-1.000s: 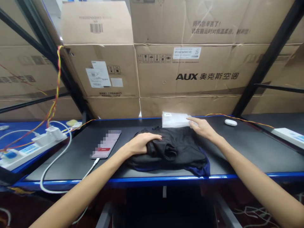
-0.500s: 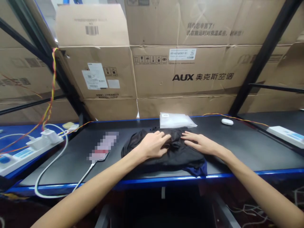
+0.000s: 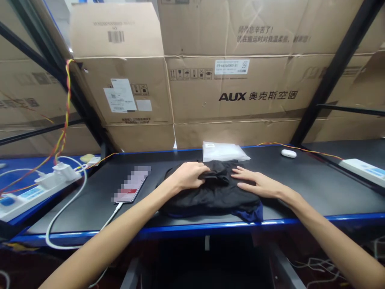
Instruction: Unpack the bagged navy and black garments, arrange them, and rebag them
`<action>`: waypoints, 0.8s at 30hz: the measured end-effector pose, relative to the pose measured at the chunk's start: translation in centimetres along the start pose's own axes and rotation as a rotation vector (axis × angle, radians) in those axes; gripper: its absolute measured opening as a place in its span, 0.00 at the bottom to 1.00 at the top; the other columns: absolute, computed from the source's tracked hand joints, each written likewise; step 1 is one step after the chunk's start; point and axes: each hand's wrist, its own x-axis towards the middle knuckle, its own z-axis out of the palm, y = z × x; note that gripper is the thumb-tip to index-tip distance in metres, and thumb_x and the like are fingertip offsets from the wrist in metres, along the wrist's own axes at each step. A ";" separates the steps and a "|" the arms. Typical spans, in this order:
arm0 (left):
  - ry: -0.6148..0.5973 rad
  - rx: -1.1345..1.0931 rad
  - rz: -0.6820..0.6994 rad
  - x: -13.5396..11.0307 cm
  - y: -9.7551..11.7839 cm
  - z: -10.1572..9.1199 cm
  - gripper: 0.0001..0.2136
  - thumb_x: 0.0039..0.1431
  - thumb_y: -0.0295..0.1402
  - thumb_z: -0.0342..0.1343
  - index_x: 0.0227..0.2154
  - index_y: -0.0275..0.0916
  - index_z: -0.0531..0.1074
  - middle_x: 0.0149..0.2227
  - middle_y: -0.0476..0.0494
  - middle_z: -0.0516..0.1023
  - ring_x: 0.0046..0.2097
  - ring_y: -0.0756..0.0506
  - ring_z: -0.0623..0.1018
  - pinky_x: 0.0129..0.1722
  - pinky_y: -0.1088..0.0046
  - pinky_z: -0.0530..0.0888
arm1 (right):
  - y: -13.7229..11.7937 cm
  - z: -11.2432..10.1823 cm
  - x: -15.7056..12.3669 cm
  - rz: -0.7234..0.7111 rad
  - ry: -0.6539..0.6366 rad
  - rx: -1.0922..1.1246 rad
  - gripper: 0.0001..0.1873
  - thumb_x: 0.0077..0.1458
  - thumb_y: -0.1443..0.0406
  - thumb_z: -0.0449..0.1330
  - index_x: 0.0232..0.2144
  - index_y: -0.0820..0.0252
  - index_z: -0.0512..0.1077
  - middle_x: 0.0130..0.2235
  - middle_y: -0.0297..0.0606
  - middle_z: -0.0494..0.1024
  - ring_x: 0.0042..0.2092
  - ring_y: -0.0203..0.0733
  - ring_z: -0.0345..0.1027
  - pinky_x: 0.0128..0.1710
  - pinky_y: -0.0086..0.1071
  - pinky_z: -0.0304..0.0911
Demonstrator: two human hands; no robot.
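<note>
A person's left hand (image 3: 189, 175) has its grip closed on a fold of crumpled black and navy fabric (image 3: 207, 204) at the middle of a black, blue-edged tabletop (image 3: 313, 188); the right hand (image 3: 260, 184) spreads loosely over its right side. Apparently it is being arranged; gathering it calls for both hands. Behind: a whitish plastic packet (image 3: 224, 152), then brown cardboard (image 3: 195, 92).

A black table (image 3: 306, 180) (blue-edged) bears dark cloth (image 3: 210, 202), plastic packet (image 3: 224, 152), phone (image 3: 132, 189) and white case (image 3: 288, 153).
</note>
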 end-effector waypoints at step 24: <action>0.185 -0.169 -0.128 2.6 5.6 3.3 0.15 0.65 0.46 0.50 0.40 0.44 0.78 0.39 0.45 0.79 0.37 0.45 0.78 0.36 0.71 0.73 | -1.4 0.7 0.2 0.051 0.242 0.002 0.32 0.59 0.47 0.56 0.60 0.54 0.68 0.62 0.40 0.70 0.62 0.57 0.63 0.63 0.52 0.58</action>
